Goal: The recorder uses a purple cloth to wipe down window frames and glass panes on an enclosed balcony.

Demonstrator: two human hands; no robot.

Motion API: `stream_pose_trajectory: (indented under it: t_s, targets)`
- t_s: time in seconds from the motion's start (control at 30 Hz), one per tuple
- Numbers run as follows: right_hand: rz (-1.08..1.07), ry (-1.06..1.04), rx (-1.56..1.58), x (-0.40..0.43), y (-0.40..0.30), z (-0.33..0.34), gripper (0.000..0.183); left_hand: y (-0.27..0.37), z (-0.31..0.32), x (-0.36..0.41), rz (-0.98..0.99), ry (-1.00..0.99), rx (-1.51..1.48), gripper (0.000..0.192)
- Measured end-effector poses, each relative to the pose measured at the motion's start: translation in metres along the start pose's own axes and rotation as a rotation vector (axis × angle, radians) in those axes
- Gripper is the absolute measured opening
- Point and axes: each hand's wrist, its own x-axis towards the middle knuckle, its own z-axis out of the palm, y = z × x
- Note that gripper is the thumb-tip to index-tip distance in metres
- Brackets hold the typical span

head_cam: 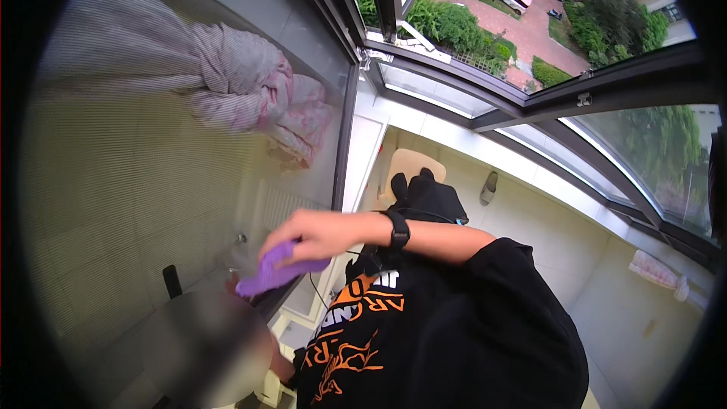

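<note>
My right hand (pixel 309 236), with a black band on its wrist, grips a bunched purple cloth (pixel 278 270). The cloth is against or just in front of the glass pane (pixel 142 182) on my left, near its dark frame; contact cannot be told. Low on the left, a short piece of forearm (pixel 278 360) shows beside my black shirt (pixel 454 318). My left hand itself is out of view. A blurred round patch covers part of the glass there. Behind the pane hangs a knotted curtain (pixel 244 79), greyish with pink patches.
Below me stand a pale chair or stool seat (pixel 417 162) and a grey slipper (pixel 488 188) on the tiled floor (pixel 522 221). Dark window frames (pixel 511 102) cross the upper right; one sash is open above a courtyard. Another knotted curtain (pixel 659 275) is at right. A thin cable (pixel 315 289) hangs near my shirt.
</note>
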Motion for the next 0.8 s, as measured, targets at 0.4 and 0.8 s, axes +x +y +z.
stream_pose_trajectory:
  t_s: [0.4,0.8]
  targets:
    - [0.411,0.454,0.049,-0.071,0.036,-0.098,0.028,-0.177,0.128,-0.105,-0.704,-0.272,-0.129,0.047]
    - [0.512,0.542,-0.008,-0.101,0.069,-0.081,0.028,-0.188,0.181,-0.075,-0.74,-0.293,-0.615,0.048]
